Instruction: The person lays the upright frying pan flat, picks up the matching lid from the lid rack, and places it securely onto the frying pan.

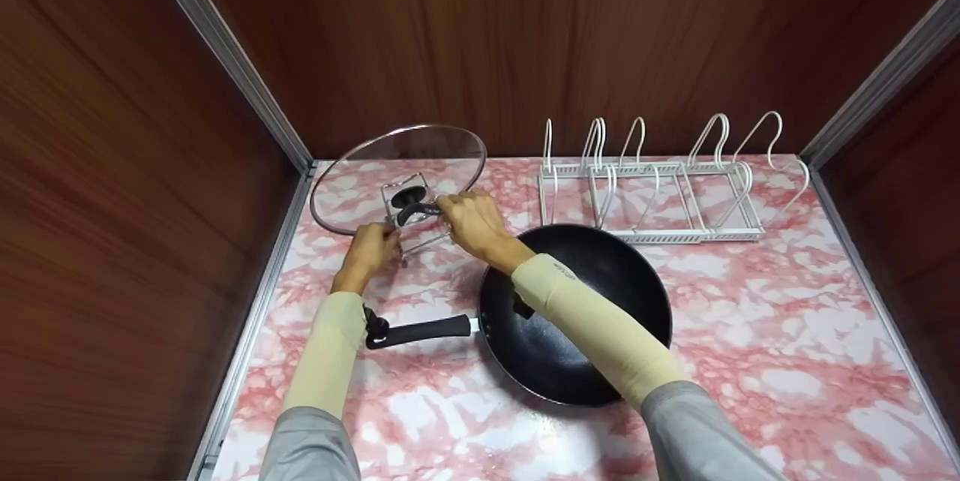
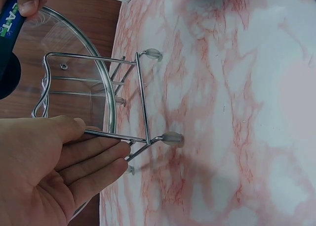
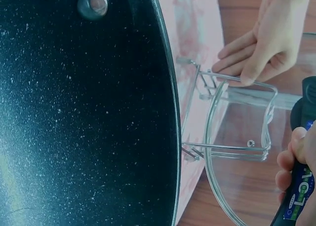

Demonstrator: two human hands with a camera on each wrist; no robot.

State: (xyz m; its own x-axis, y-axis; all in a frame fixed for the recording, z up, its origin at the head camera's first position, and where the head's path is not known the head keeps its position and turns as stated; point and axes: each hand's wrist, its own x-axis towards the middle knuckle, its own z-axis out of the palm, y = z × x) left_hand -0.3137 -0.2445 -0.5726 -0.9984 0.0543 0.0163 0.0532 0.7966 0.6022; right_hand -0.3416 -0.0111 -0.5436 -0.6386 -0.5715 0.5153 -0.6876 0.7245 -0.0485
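A clear glass lid [image 1: 358, 179] with a metal rim leans upright in a small chrome wire lid stand [image 2: 141, 100] at the back left. My right hand [image 1: 474, 222] grips the lid's black handle [image 3: 299, 186], which bears printed lettering, with thumb and curled fingers. Low on the near left side, my left hand [image 1: 369, 250] pinches a wire of the stand between thumb and fingers. In the left wrist view the lid's rim lies between the stand's wires, and clear plastic feet tip its legs. My right forearm passes over a black wok [image 1: 525, 361], covering part of it.
The wok's black handle [image 1: 427, 329] points left, beside my left forearm. A white wire rack [image 1: 667, 238] with several tall curved dividers stands at the back right. Wood-grain panels [image 1: 480, 31] close off the back and sides of the pink marbled tabletop [image 1: 795, 331].
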